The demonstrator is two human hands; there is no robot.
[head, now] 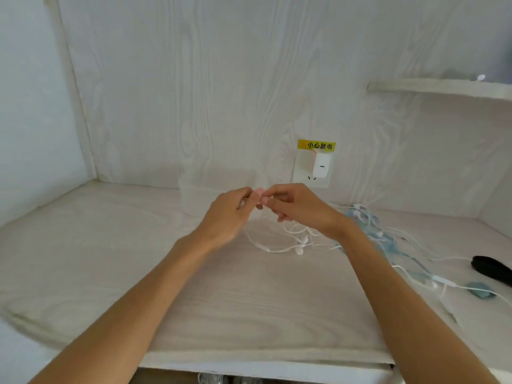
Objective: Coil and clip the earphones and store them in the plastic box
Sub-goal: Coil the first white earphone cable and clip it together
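Both hands meet above the worktop (194,286); the left hand (230,214) and right hand (299,209) pinch a small pink clip (260,193), apparently at the white earphones (293,239) trailing below; coiling seems unfinished; the plastic box (199,195) behind looks empty.

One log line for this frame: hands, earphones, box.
left hand: pinching pink clip | right hand: pinching clip | white earphones: loose on desk | plastic box: behind hands

Box (219,187) behind hands (earphones (291,242) right).
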